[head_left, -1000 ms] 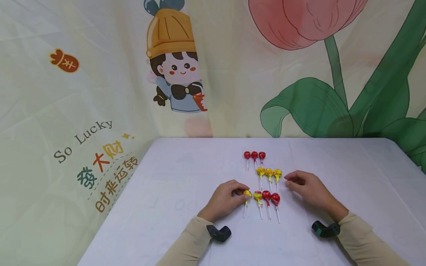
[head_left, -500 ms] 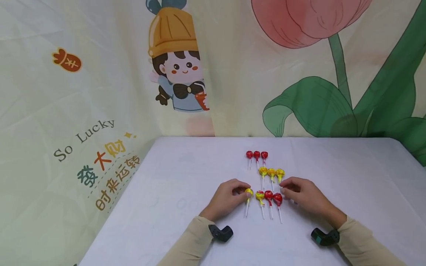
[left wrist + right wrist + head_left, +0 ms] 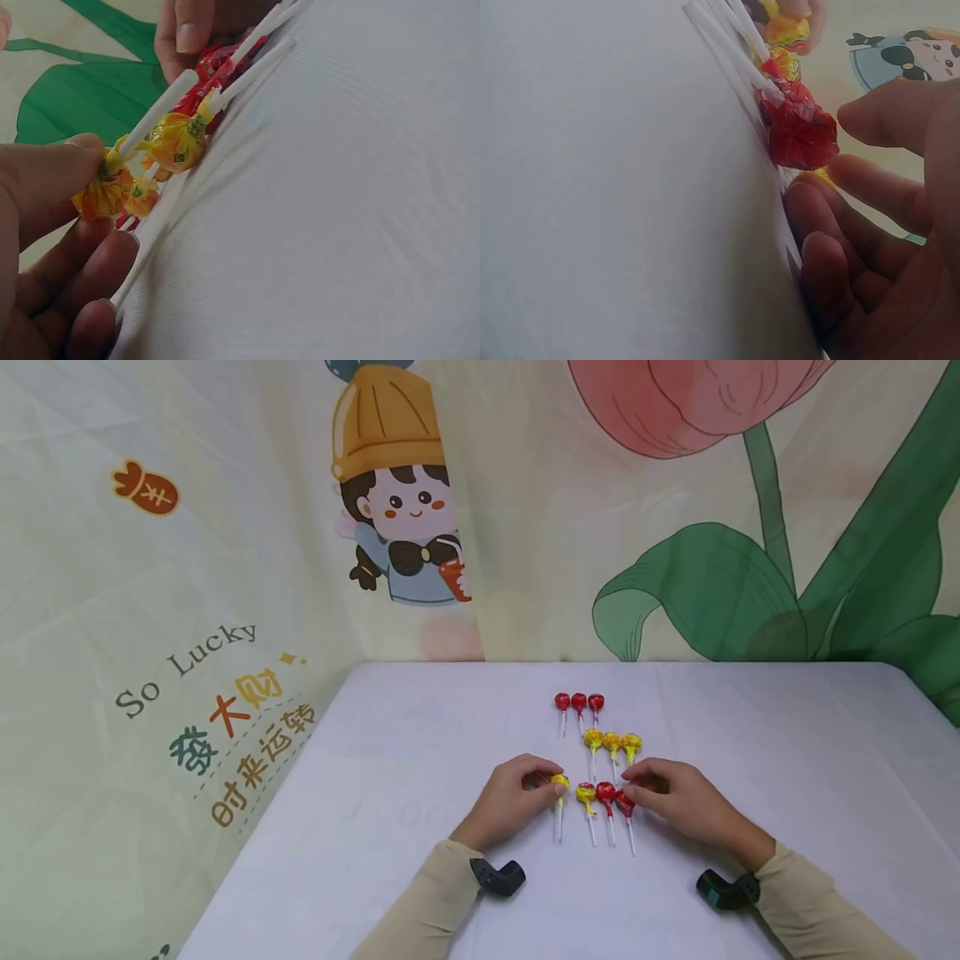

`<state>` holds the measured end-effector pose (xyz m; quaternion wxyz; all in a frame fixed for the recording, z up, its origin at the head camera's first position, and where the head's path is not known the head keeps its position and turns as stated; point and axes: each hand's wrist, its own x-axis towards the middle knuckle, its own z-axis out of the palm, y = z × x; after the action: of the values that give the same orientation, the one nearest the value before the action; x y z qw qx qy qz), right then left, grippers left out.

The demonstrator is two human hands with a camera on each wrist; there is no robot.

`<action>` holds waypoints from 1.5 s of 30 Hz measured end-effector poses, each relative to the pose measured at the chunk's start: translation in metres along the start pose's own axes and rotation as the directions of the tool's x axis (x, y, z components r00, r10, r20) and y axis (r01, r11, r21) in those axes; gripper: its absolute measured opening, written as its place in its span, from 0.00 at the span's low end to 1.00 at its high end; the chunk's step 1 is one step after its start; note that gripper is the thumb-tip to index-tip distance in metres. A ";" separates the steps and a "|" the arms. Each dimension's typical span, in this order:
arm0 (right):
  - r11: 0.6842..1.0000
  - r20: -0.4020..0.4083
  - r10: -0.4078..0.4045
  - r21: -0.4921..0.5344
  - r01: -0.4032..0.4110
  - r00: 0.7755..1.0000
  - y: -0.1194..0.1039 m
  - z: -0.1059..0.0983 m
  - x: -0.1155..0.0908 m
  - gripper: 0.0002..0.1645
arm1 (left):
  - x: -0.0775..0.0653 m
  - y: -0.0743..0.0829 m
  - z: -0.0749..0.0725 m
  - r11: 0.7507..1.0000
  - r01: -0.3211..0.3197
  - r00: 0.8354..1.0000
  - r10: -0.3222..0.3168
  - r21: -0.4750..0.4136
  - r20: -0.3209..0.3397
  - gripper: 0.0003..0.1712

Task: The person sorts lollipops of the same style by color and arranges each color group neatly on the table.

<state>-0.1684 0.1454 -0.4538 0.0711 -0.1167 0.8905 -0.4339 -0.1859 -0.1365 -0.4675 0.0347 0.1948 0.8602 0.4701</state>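
My left hand (image 3: 510,799) pinches a yellow-wrapped lollipop (image 3: 559,782) by its candy head, the white stick pointing toward me; in the left wrist view thumb and fingers sit on either side of the wrapper (image 3: 105,191). My right hand (image 3: 686,797) is at the rightmost red lollipop (image 3: 625,804) of the near row. In the right wrist view its thumb and forefinger lie spread beside that red head (image 3: 804,139), very close; whether they touch it I cannot tell. Between the hands lie a yellow-and-red lollipop (image 3: 586,793) and another red lollipop (image 3: 606,792).
Behind the near row lie three yellow lollipops, the middle one (image 3: 612,742) among them. Farther back are three red lollipops, including a middle one (image 3: 579,702). All rest on a white-covered table (image 3: 420,718), before a printed cloth backdrop (image 3: 525,527).
My right hand has come left and slightly down, from beside the yellow row to the rightmost red lollipop. The left hand keeps its hold on the yellow lollipop. The head view has shifted slightly.
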 end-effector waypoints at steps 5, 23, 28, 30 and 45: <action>1.000 0.033 0.006 0.008 -0.006 0.999 0.002 0.005 -0.002 0.19 | 0.002 -0.003 -0.002 0.993 0.090 0.996 -0.091 -0.082 -0.013 0.15; 1.000 0.024 -0.010 -0.019 0.011 1.000 0.005 0.002 -0.001 0.16 | 0.040 0.015 0.003 0.961 0.186 0.977 -0.203 -0.205 -0.067 0.18; 1.000 0.032 -0.017 -0.006 0.017 0.999 0.002 0.003 -0.001 0.16 | 0.042 0.015 0.000 0.971 0.164 0.982 -0.177 -0.177 -0.061 0.18; 1.000 0.034 -0.020 -0.011 0.020 0.999 0.002 0.003 0.000 0.16 | 0.043 0.015 0.000 0.975 0.161 0.983 -0.172 -0.155 -0.062 0.18; 0.998 0.031 -0.051 -0.027 0.052 0.998 0.004 0.003 0.000 0.15 | 0.053 0.019 0.003 0.975 0.170 0.982 -0.179 -0.144 -0.057 0.18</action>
<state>-0.1682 0.1459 -0.4589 0.0718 -0.1474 0.8919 -0.4215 -0.2280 -0.1054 -0.4467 0.0594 0.0992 0.8399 0.5302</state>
